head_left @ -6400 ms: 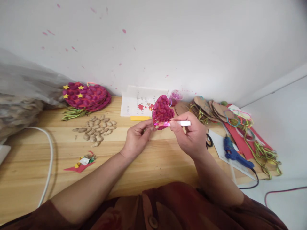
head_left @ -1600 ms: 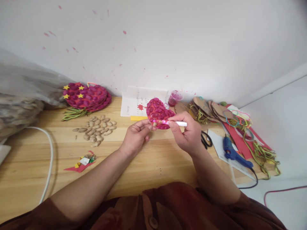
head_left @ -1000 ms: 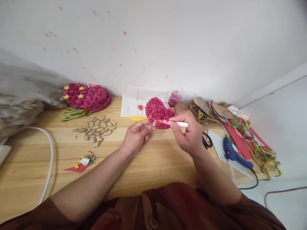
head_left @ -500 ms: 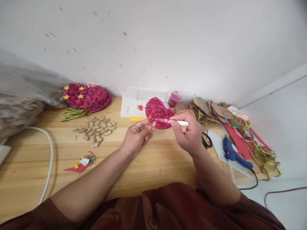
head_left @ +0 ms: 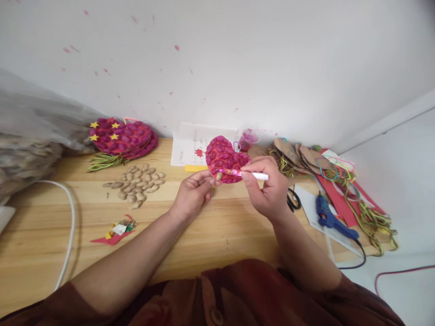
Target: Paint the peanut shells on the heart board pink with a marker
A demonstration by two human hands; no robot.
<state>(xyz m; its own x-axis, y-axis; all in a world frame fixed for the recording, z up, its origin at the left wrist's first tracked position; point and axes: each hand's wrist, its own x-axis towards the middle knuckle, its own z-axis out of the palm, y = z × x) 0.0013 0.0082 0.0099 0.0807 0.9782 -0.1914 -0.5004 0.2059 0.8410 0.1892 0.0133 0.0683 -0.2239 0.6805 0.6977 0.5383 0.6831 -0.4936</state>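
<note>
My left hand pinches the lower left edge of a heart-shaped craft piece covered in magenta-painted peanuts. One peanut by my left thumb still shows bare tan shell. My right hand grips a paintbrush with a white handle and a pink-smeared front part. The brush lies across the lower part of the heart, its tip close to the bare peanut; whether it touches cannot be made out. Behind the heart stands a clear cup stained with magenta paint.
Loose peanuts lie left, near finished painted pieces with yellow stars. Paper scraps sit closer to me. At right are a blue glue gun, scissors, cardboard shapes and cords. A white cable curves at left.
The heart has tilted slightly, its top edge a little higher. My right hand and the paintbrush have shifted a touch to the right and down.
</note>
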